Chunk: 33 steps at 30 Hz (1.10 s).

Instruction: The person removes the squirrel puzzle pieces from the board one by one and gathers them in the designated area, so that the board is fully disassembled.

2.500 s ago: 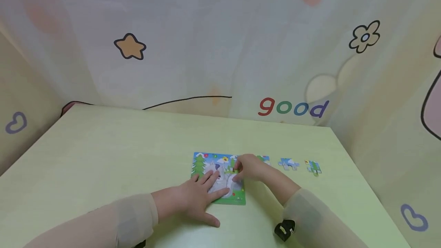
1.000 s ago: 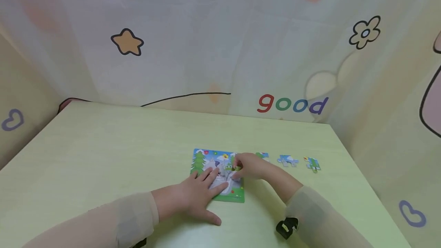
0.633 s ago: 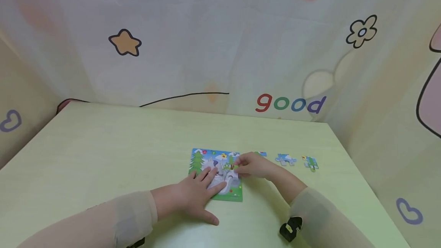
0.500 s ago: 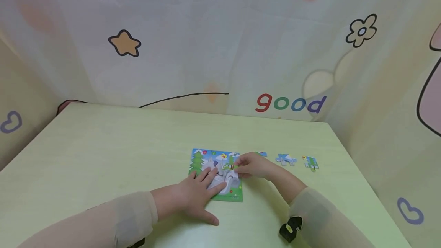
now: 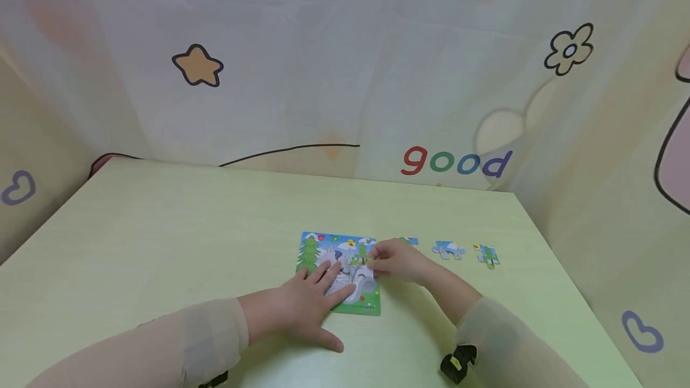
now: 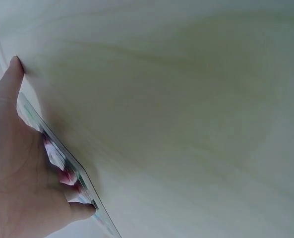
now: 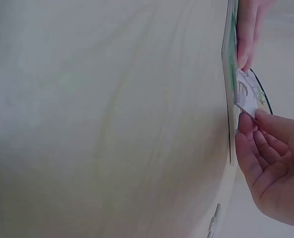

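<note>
A jigsaw puzzle in a tray [image 5: 372, 310], with a grey-white animal, green trees and blue sky, lies flat on the table. My left hand [image 5: 307, 307] rests on its lower left part with fingers spread, the thumb on the table in front. At the puzzle's right side, my right hand [image 5: 401, 259] pinches a puzzle piece between thumb and fingers. In the right wrist view this puzzle piece [image 7: 247, 94], white and grey, stands tilted, its near edge raised off the tray. Left fingertips show close to its other end. The left hand covers part of the picture.
To the right on the pale table [image 5: 188, 226] lie loose pieces: a green-and-blue piece [image 5: 411, 241] partly behind the right hand, a blue-and-white piece [image 5: 448, 249] and a tree piece [image 5: 487, 255]. A printed curtain [image 5: 302, 76] hangs behind the table.
My right hand has shifted slightly right to the puzzle's right edge, still pinching the piece, uncovering more of the picture. The left hand has stayed on the puzzle.
</note>
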{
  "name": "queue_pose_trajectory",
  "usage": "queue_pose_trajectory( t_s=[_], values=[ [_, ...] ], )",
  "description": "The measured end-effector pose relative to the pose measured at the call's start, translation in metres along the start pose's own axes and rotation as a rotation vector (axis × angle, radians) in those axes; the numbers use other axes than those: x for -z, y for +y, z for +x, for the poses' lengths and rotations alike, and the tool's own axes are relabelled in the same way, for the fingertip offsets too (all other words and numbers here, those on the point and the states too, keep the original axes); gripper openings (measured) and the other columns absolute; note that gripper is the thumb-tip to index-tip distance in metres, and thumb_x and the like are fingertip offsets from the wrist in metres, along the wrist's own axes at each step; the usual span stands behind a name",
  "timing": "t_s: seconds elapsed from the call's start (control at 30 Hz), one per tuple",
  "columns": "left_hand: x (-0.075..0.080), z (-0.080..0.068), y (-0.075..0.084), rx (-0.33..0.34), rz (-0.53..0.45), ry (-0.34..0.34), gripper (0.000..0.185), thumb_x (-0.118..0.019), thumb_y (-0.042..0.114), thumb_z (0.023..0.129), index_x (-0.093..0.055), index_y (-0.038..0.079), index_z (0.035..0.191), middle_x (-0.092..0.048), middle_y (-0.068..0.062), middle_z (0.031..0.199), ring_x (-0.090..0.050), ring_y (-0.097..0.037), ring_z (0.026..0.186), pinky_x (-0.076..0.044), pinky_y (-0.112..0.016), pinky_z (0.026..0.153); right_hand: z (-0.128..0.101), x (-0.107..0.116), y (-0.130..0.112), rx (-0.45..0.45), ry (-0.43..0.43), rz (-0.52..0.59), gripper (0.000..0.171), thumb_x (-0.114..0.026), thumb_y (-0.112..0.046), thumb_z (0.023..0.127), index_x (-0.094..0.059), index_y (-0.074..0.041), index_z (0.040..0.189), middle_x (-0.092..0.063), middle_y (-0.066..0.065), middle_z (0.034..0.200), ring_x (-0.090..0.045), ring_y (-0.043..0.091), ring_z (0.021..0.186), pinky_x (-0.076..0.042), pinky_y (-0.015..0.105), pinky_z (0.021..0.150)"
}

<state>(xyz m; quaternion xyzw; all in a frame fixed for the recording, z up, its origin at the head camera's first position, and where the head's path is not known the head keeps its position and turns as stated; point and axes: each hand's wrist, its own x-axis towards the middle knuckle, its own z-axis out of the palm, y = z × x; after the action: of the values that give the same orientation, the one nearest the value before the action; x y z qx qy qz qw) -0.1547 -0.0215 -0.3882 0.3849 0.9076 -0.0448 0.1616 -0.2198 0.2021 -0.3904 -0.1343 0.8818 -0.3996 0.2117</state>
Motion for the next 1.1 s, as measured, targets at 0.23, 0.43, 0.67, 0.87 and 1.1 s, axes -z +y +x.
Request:
queue_pose_trajectory(
  t_s=[0.23, 0.43, 0.67, 0.87, 1.1],
  values=[
    [0.0, 0.001, 0.0, 0.005, 0.004, 0.005, 0.089, -0.045, 0.078, 0.075, -0.017, 0.037, 0.149, -0.007, -0.017, 0.154, -0.01, -0.038, 0.139, -0.023, -0.06, 0.102, 0.001, -0.002, -0.005, 0.052, 0.007, -0.068, 0.009, -0.063, -0.009, 0.089, -0.062, 0.0, 0.088, -0.061, 0.002, 0.073, -0.054, 0.011, 0.065, -0.046, 0.025, 0.063],
    [0.001, 0.003, 0.001, -0.001, -0.017, -0.002, 0.083, -0.05, 0.076, 0.074, -0.021, 0.045, 0.146, -0.009, -0.02, 0.153, -0.012, -0.041, 0.137, -0.024, -0.063, 0.099, 0.004, -0.005, -0.002, 0.024, 0.01, -0.056, 0.009, -0.062, -0.01, 0.09, -0.063, -0.001, 0.09, -0.06, 0.001, 0.072, -0.053, 0.012, 0.064, -0.045, 0.024, 0.062],
    [0.001, 0.002, 0.001, 0.007, -0.044, -0.014, 0.083, -0.052, 0.074, 0.075, -0.021, 0.044, 0.146, -0.007, -0.021, 0.153, -0.01, -0.041, 0.138, -0.022, -0.064, 0.099, 0.004, -0.005, 0.0, 0.034, -0.018, -0.008, 0.011, -0.059, -0.01, 0.092, -0.062, 0.0, 0.095, -0.062, 0.002, 0.077, -0.055, 0.013, 0.069, -0.047, 0.026, 0.067],
    [0.004, 0.003, 0.004, -0.002, -0.042, -0.021, 0.083, -0.052, 0.073, 0.076, -0.021, 0.043, 0.146, -0.007, -0.02, 0.153, -0.01, -0.04, 0.138, -0.023, -0.063, 0.099, -0.004, -0.005, 0.001, 0.008, 0.014, 0.02, 0.01, -0.059, -0.01, 0.092, -0.063, -0.002, 0.095, -0.062, 0.002, 0.08, -0.055, 0.015, 0.073, -0.048, 0.027, 0.069],
    [0.007, 0.004, 0.007, 0.013, -0.043, -0.035, 0.082, -0.053, 0.072, 0.075, -0.021, 0.044, 0.146, -0.007, -0.019, 0.154, -0.01, -0.039, 0.139, -0.022, -0.062, 0.1, -0.008, -0.005, -0.001, -0.071, 0.043, 0.084, 0.012, -0.059, -0.01, 0.091, -0.064, 0.0, 0.098, -0.063, 0.002, 0.084, -0.057, 0.014, 0.077, -0.05, 0.028, 0.074]
  ],
)
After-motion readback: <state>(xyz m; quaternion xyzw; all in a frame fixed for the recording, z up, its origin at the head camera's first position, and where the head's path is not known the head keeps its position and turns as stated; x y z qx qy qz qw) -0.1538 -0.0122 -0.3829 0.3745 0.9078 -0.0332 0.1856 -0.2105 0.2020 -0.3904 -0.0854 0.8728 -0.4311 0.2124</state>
